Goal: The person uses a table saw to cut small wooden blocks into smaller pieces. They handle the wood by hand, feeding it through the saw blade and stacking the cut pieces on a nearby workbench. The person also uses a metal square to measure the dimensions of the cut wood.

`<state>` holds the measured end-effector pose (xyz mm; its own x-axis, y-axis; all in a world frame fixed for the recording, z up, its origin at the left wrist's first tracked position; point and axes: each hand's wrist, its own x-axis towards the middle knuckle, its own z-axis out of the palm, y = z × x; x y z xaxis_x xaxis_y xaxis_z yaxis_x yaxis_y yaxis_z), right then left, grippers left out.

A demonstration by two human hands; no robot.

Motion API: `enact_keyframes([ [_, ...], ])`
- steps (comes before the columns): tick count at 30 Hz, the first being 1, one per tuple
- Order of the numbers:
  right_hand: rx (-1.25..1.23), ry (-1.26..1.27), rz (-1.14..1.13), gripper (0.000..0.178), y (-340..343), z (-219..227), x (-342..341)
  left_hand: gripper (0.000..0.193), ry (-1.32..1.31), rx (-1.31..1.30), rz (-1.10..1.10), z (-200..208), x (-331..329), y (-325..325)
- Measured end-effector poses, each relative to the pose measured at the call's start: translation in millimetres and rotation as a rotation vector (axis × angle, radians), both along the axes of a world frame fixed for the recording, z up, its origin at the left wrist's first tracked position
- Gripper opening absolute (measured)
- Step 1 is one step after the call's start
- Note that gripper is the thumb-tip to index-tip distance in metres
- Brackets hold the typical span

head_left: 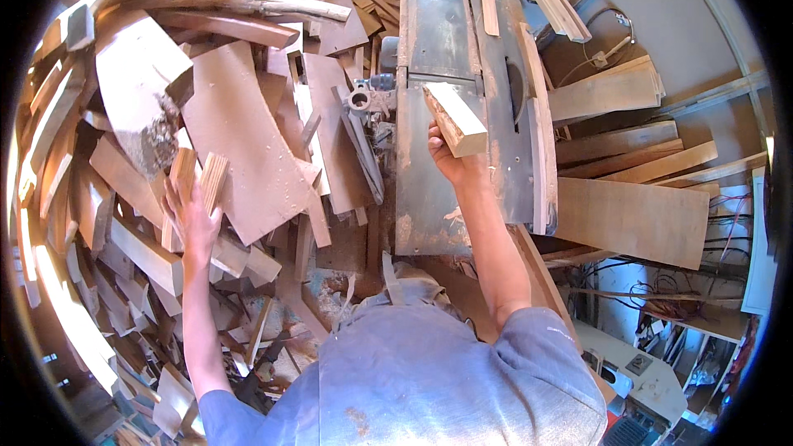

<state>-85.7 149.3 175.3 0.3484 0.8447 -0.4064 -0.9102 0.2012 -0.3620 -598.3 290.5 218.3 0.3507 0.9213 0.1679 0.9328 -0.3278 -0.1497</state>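
Observation:
My right hand (446,155) is closed around a short wood block (459,120), lifted above the metal table of a woodworking machine (421,190). The block has a pale, smooth top and a rough, bark-like side. On the left, my left hand (195,223) reaches into a heap of offcuts with its fingers stretched out and the thumb apart. Its fingertips touch or nearly touch two short wood pieces, one orange-brown (182,167) and one with grooved grain (216,177). The fingers' far side is hidden, but no firm grip shows.
Beyond my left hand a thick timber (140,66) leans beside a wide brown board (239,140). The machine has a slot with a dark blade-like disc (517,91) and a wooden fence (541,132). Boards (636,215) are stacked at right, near loose cables (661,289).

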Motion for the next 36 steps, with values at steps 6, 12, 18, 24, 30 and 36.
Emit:
enact_keyframes([
  [6, 0.097, 0.072, 0.014, 0.038, -30.9, 3.6, -56.1, 0.076, -0.005, 0.036, -0.099, 11.5, -7.3, -14.3],
  [12, 0.261, 0.201, 0.138, 0.046, -62.0, 1.3, -103.6, 0.064, -0.138, 0.093, -0.053, 33.9, 21.1, -61.3],
  [18, 0.272, 0.273, 0.272, 0.049, -89.0, 16.9, -166.7, 0.065, -0.689, -0.208, -0.25, 33.4, 50.7, -140.5],
  [24, 0.073, -0.221, 0.499, 0.053, -116.1, 47.1, -235.8, 0.071, -1.611, -1.126, -0.037, 2.9, 81.8, -197.2],
  [30, -0.178, -0.846, 0.38, 0.05, -156.5, 50.7, -279.0, 0.054, -2.256, -1.479, 0.041, -17.2, 104.0, -245.0],
  [36, -0.155, -1.244, 0.327, 0.046, -219.4, 59.5, -282.5, 0.07, -2.488, -2.056, 0.04, -33.1, 117.3, -240.9],
])
